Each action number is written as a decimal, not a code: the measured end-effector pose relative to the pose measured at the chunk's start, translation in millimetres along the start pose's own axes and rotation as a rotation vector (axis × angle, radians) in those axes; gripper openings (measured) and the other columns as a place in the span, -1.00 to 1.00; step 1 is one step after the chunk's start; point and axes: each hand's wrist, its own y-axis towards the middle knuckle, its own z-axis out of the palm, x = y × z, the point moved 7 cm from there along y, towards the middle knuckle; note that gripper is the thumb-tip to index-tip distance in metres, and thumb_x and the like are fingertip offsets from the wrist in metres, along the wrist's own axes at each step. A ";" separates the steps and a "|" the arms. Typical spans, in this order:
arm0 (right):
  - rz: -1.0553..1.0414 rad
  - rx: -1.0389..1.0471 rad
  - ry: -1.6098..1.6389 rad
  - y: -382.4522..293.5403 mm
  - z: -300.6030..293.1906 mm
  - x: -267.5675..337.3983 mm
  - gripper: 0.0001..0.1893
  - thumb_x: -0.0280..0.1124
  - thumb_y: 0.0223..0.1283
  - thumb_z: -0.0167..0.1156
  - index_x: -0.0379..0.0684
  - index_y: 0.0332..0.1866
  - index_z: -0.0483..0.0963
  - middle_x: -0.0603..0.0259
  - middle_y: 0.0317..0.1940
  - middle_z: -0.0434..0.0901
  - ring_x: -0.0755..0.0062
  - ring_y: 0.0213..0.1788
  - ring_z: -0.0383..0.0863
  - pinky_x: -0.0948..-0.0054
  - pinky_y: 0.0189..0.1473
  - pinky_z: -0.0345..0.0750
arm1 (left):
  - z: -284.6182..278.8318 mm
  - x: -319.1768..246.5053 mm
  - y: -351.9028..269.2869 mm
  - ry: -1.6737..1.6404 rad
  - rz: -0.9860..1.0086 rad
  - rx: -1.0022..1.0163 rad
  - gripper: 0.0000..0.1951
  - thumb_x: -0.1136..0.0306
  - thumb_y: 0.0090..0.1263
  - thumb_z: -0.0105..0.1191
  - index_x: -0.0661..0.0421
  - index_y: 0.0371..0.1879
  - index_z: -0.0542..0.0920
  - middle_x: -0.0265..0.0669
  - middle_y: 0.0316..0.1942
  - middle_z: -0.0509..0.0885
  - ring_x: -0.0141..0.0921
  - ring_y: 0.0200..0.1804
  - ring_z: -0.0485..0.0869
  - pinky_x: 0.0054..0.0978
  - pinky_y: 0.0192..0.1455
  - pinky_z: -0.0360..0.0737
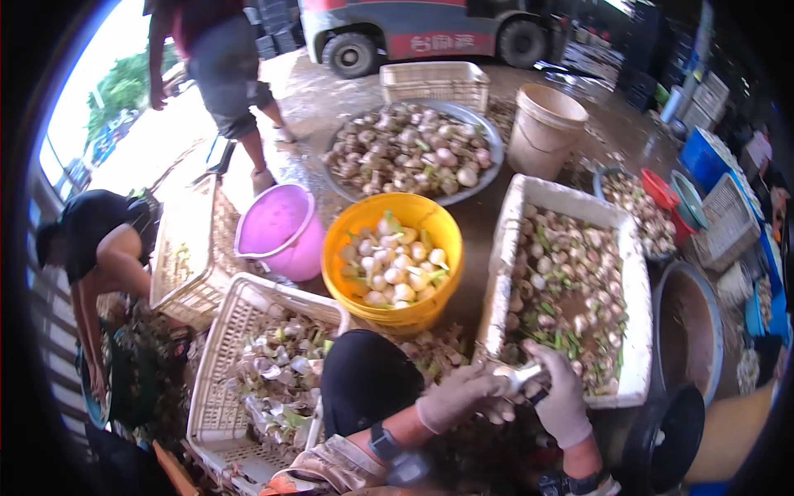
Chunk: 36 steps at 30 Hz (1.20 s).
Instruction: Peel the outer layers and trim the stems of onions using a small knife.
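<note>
Both of my hands wear pale gloves and meet over the near end of the white foam box (639,347). My left hand (462,394) grips a whitish garlic bulb (520,376) at its fingertips. Against the bulb's right side, my right hand (559,390) is closed on a small dark tool (537,395), whose blade I cannot make out. Unpeeled bulbs and green stem pieces lie in the foam box. Ahead of my knee, the yellow bucket (397,208) holds cleaned white bulbs with short green stems. Loose skins partly fill the plastic crate (208,384) left of my knee.
A metal basin (493,167) heaped with bulbs stands beyond the bucket, beside a tall dirty-white bucket (546,133). A pink bucket (282,232) leans at left. One person (111,235) bends at far left; another (217,68) stands behind. A forklift (428,31) is at the back.
</note>
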 end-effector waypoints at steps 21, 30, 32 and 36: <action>0.218 0.115 0.372 -18.7 9.1 -29.8 -0.72 -0.66 0.27 -0.01 -0.38 0.00 0.58 0.27 -0.26 0.64 0.54 -0.25 0.53 0.54 -0.22 0.48 | 2.4 -17.0 12.7 0.570 0.434 -0.069 -0.84 0.37 0.33 0.14 0.23 -0.30 0.57 -0.26 -0.37 0.58 -0.45 -0.30 0.51 -0.44 -0.17 0.48; 0.136 0.031 0.271 13.0 14.5 -4.0 -0.98 -0.63 0.12 0.22 -0.29 -0.35 0.57 0.23 -0.40 0.65 0.43 -0.31 0.64 0.46 -0.22 0.53 | 23.0 -46.1 -49.8 1.459 1.003 -0.363 -0.73 0.45 0.19 0.20 0.06 -0.10 0.59 -0.23 -0.14 0.57 -0.17 -0.07 0.59 -0.22 0.08 0.52; 0.080 -0.108 0.254 17.0 -2.6 -23.2 -0.97 -0.62 0.18 0.21 -0.29 -0.32 0.58 0.23 -0.34 0.68 0.50 -0.31 0.63 0.49 -0.25 0.54 | 40.8 -37.5 -46.6 1.510 1.046 -0.274 -0.73 0.43 0.15 0.29 0.02 -0.15 0.65 -0.32 -0.15 0.65 -0.28 -0.09 0.62 -0.31 -0.06 0.52; 0.363 -0.112 0.669 6.8 -11.5 -33.1 -0.88 -0.49 0.33 0.20 -0.34 -0.22 0.58 0.21 -0.28 0.66 0.63 -0.44 0.59 0.61 -0.38 0.57 | 2.5 41.7 2.2 1.798 0.178 0.105 -0.74 0.26 0.31 0.11 0.03 -0.06 0.61 -0.15 -0.11 0.67 -0.10 -0.17 0.69 -0.17 -0.09 0.59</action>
